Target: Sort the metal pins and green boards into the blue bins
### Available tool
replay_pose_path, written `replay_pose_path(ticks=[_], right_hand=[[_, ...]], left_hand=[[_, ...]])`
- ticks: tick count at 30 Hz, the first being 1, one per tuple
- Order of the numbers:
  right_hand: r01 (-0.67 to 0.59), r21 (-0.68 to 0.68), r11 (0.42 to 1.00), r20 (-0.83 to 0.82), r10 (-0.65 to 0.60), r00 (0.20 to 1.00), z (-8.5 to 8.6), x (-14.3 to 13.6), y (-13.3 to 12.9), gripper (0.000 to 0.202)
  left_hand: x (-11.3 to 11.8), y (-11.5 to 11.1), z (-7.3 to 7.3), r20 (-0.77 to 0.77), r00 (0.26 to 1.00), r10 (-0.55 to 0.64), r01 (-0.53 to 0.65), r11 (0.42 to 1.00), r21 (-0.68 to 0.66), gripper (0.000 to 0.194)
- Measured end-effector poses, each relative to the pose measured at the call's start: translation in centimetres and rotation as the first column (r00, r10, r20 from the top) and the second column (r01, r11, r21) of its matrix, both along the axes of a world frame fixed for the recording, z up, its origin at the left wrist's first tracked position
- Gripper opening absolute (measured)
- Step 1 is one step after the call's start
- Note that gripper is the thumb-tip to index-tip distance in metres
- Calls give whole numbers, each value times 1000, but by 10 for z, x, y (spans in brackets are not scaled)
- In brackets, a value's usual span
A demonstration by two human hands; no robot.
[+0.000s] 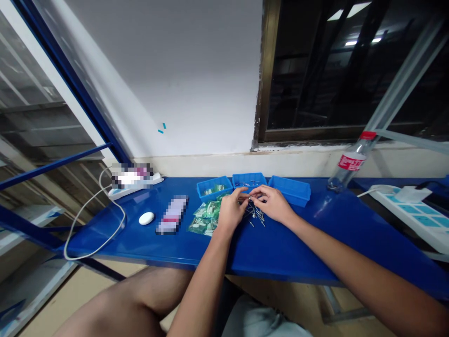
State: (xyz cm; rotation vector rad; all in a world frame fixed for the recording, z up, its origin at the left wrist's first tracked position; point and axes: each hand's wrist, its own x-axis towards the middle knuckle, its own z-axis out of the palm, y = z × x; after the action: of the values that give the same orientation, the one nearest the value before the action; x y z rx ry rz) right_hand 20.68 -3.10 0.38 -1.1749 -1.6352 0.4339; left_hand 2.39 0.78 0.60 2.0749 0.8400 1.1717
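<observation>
We have both hands over the middle of the blue desk (280, 248), fingertips brought close to each other. Our left hand (233, 210) bends its fingers toward the thumb, and our right hand (274, 202) reaches in to meet it in the same way. Something tiny may sit between them, but we cannot tell whether either grip is pinching it or merely curled. The loose metal pins (258, 215) lie in a scattered heap on the desk, just under and beside our right fingers. Near our left hand lie green-and-clear packets (203, 219). Behind the hands we see three blue trays in a row: the left tray (214, 181) has small packets inside, the middle tray (249, 177) holds some thin pins, and the right tray (298, 198) stands beyond our right hand. A bottle with a red cap (352, 161) stands farther right, well apart from our hands.
</observation>
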Motion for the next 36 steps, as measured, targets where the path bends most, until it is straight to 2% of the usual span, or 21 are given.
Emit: replay_pose_path(ticks=[4,7,9,11,13,15,18,22,24,26,29,31,36], right_hand=[[-14,36,999,65,11,998,7,0,-2,14],[0,60,998,113,-7,994,15,12,0,14],[103,92,991,75,-110,991,19,29,4,16],[298,147,943,68,-310,948,20,51,8,17],[437,202,877,210,-474,855,16,73,12,14],[485,196,852,311,-524,793,10,90,14,14],[448,197,872,409,-489,770,4,100,14,17],[352,305,885,420,-457,784,10,84,5,23],[214,304,929,434,-334,837,16,66,-1,23],[28,263,964,477,-155,865,19,43,-7,22],[-163,198,967,547,30,837,16,10,-12,24],[-241,174,955,583,97,807,12,-6,-11,28],[-206,143,968,617,76,783,2,-16,1,33]], left_hand=[[1,-2,3,-4,1000,11,-11,999,30,44],[1,-8,9,-6,999,40,-40,998,39,35],[0,-13,14,-16,997,70,-69,997,46,27],[-1,-17,18,-34,993,117,-115,992,58,25],[-2,-21,21,-53,989,140,-136,988,79,27],[-3,-23,23,-73,987,144,-137,986,97,28],[-3,-25,24,-84,987,134,-125,986,106,30],[-2,-25,25,-77,989,125,-117,987,107,31],[-2,-24,26,-65,989,131,-123,986,110,31],[-3,-23,26,-59,989,138,-130,984,122,31],[-3,-21,25,-71,987,147,-135,980,146,31],[-4,-20,24,-74,981,180,-167,973,161,32],[-6,-14,22,-44,965,260,-249,953,174,33]])
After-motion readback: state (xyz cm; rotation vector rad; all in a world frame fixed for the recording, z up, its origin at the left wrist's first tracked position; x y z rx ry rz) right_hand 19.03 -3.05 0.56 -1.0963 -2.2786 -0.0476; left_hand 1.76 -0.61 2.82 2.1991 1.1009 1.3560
